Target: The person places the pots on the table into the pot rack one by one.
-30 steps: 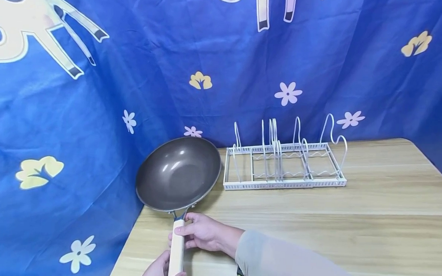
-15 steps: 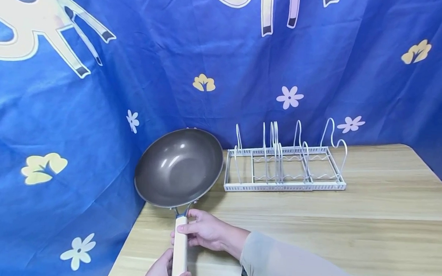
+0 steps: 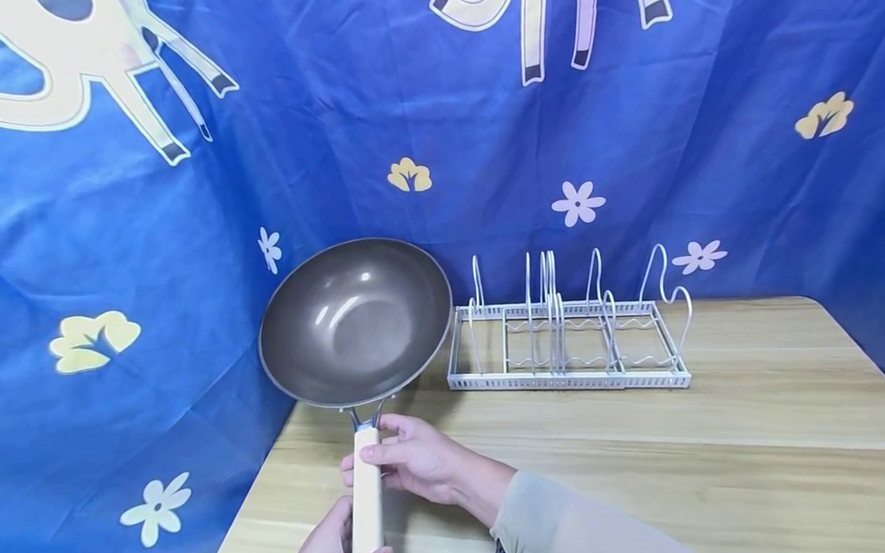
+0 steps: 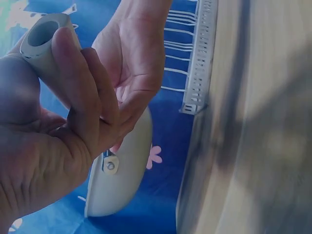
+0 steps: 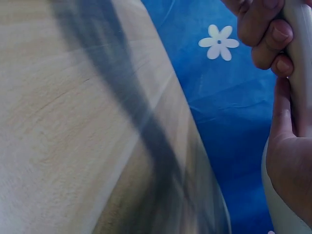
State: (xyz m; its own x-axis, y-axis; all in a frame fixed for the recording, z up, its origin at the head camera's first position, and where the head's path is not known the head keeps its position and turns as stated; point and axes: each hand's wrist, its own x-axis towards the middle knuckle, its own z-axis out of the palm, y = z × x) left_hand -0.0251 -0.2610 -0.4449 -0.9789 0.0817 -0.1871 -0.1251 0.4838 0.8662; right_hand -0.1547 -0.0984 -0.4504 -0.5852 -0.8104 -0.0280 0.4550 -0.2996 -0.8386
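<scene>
A dark-coated wok (image 3: 357, 326) with a pale handle (image 3: 367, 498) is held above the left part of the table in the head view, its hollow facing up toward the head camera. My left hand (image 3: 333, 542) grips the handle near its free end, fingers wrapped round it in the left wrist view. Closer to the pan, my right hand (image 3: 428, 464) holds the same handle, thumb on top and fingers underneath. The pale outside of the wok (image 4: 124, 178) and a riveted bracket show in the left wrist view. The right wrist view catches both hands only at its right edge.
Right of the wok, a silver wire pan rack (image 3: 568, 382) with several upright loops stands at the back of the wooden table (image 3: 702, 474). A blue patterned cloth (image 3: 186, 296) hangs close behind and along the left edge.
The wok has risen and come slightly nearer the head camera, with both hands keeping their grip on its handle. The head view has shifted a little; the rack stays in place.
</scene>
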